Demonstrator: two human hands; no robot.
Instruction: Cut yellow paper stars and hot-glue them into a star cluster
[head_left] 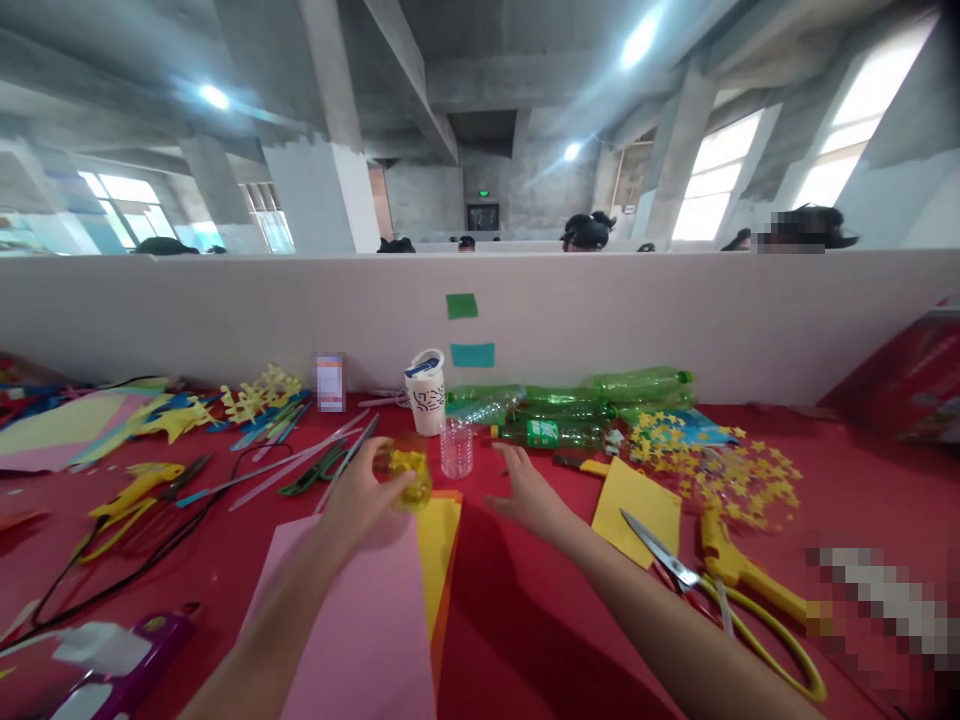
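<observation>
My left hand (367, 488) is closed round a small clear container with yellow pieces in it (410, 480), above the top edge of the pink paper (360, 620). Yellow and orange sheets (442, 540) show from under the pink one. My right hand (525, 490) is apart from it, fingers spread, with nothing in them, over the red tabletop (517, 620). Between the hands and a little farther back stands a clear cut plastic bottle piece (457, 450). A white patterned cup (427, 395) is just behind it.
Green bottles (570, 405) lie along the white partition (225, 320). Yellow stars (720, 470), yellow paper (637, 510), scissors (667, 555) and a yellow glue gun (750, 570) lie right. Another glue gun (135, 495), cables and a purple power strip (142, 660) are left.
</observation>
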